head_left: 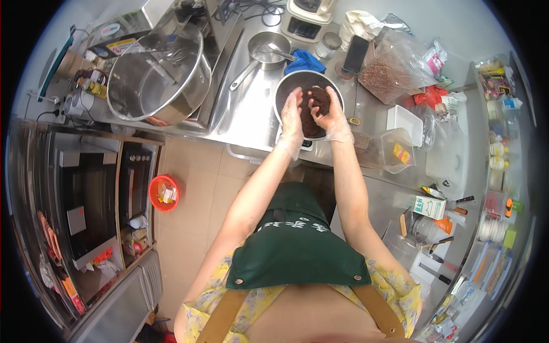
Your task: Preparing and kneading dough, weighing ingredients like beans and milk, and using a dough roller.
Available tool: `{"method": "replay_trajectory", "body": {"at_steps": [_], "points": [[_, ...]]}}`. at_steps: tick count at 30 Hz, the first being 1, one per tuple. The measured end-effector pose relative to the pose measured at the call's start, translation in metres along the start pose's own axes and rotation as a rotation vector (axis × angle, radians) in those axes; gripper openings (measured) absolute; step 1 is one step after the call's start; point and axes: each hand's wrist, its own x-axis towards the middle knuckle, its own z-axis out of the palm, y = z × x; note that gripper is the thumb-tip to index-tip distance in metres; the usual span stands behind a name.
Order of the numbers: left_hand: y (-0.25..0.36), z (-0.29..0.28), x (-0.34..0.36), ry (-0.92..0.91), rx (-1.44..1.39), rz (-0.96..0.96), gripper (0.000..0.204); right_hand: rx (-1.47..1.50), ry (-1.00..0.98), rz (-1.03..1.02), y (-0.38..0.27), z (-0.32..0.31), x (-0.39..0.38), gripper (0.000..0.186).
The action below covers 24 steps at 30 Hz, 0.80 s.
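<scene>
Both my hands, in clear thin gloves, are over a round metal bowl [280, 91] on the counter. Dark brown, dough-like stuff [309, 127] lies in it. My right hand [334, 121] is curled around a dark brown lump [319, 100] at the bowl's right side. Facing it, my left hand [292, 118] is held on edge with its fingers stretched out, and nothing shows in its grasp. Part of the bowl's contents is hidden behind my hands. Under the bowl's near edge, a scale's button panel [307, 144] peeks out.
Behind the bowl are a blue cloth [306, 62] and a saucepan [269, 47]. A large metal mixing bowl [154, 86] stands left. To the right are a phone [355, 54], a bag of brown granules [386, 66] and a white tray [405, 124]. A red bin [164, 193] stands on the floor.
</scene>
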Motion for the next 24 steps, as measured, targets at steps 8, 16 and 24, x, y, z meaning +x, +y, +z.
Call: {"method": "replay_trajectory", "body": {"at_steps": [8, 16, 24], "points": [[0.0, 0.061, 0.007, 0.112, -0.244, -0.242, 0.036, 0.018, 0.093, -0.277, 0.013, 0.029, -0.031, 0.025], [0.017, 0.143, -0.036, -0.195, -0.314, -0.177, 0.038, 0.099, 0.032, -0.619, -0.035, 0.047, -0.129, 0.026], [-0.043, 0.211, -0.089, -0.39, -0.268, -0.535, 0.043, 0.107, 0.419, -0.821, -0.068, -0.018, -0.21, 0.026]]}}
